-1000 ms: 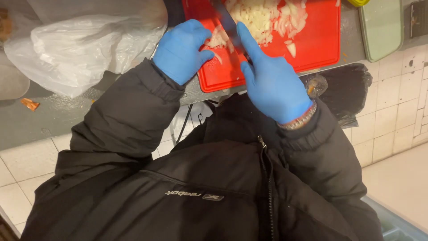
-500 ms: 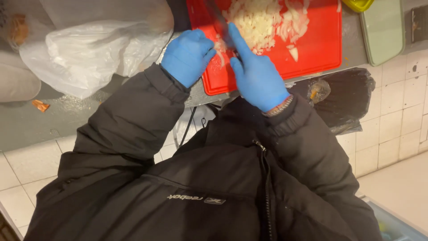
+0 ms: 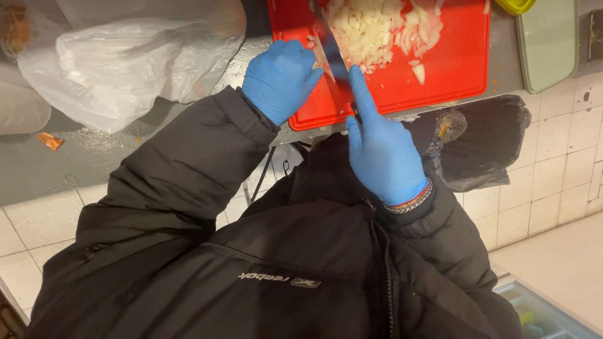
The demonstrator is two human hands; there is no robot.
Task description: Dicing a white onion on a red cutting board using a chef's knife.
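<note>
Both my hands wear blue gloves. My right hand (image 3: 382, 147) grips a knife (image 3: 330, 50) by the handle, index finger stretched along the blade's back. The blade lies across a red cutting board (image 3: 452, 69) on the steel counter. My left hand (image 3: 281, 78) is curled at the board's left edge, pressing a small piece of onion (image 3: 313, 44) right beside the blade. A heap of chopped onion (image 3: 370, 28) lies on the board past the knife.
A crumpled clear plastic bag (image 3: 119, 63) lies on the counter to the left. A pale green tray (image 3: 548, 44) stands right of the board. A black bin bag (image 3: 483, 141) hangs below the counter edge over a white tiled wall.
The view has shifted slightly. My right hand and the knife have slid a little along the board; my left hand stays curled on the onion piece.
</note>
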